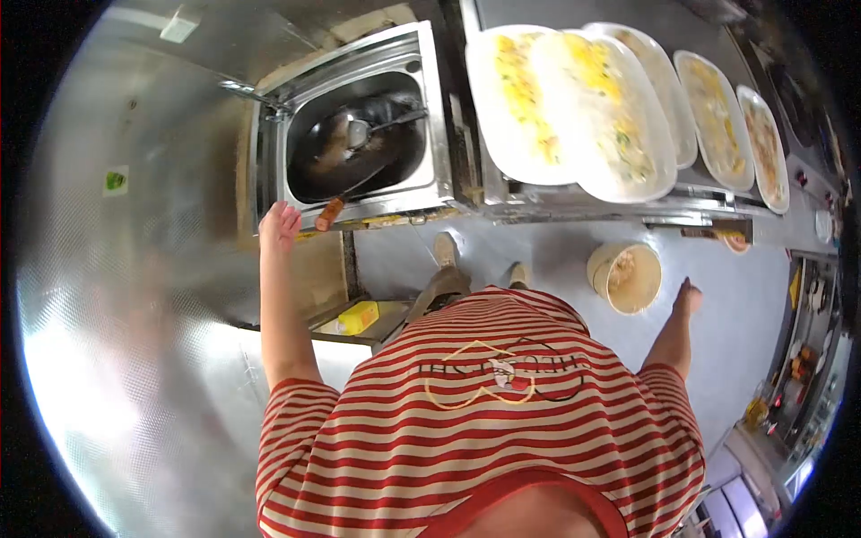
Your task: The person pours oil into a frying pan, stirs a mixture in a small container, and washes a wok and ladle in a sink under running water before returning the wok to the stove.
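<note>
My left hand point(280, 225) is at the front left corner of the metal sink point(437, 117), its fingers loosely spread with nothing in them. Just to its right, a wooden handle point(330, 213) sticks out over the sink's front edge. It belongs to a dark wok point(314, 175) lying in the basin. Inside the wok rests a ladle point(359, 134) with a dark handle. Away from the counter, my right hand point(688, 297) hangs low to the right of a cream bucket point(625, 278). Its fingers are turned away and small, so their hold is unclear.
Several white oval platters of food, two of them overlapping point(502, 148) point(619, 179), line the counter right of the sink. A yellow container point(359, 317) is on a low shelf at the left. Shelving point(812, 332) with kitchen items stands at the far right. A metal wall point(161, 233) is on the left.
</note>
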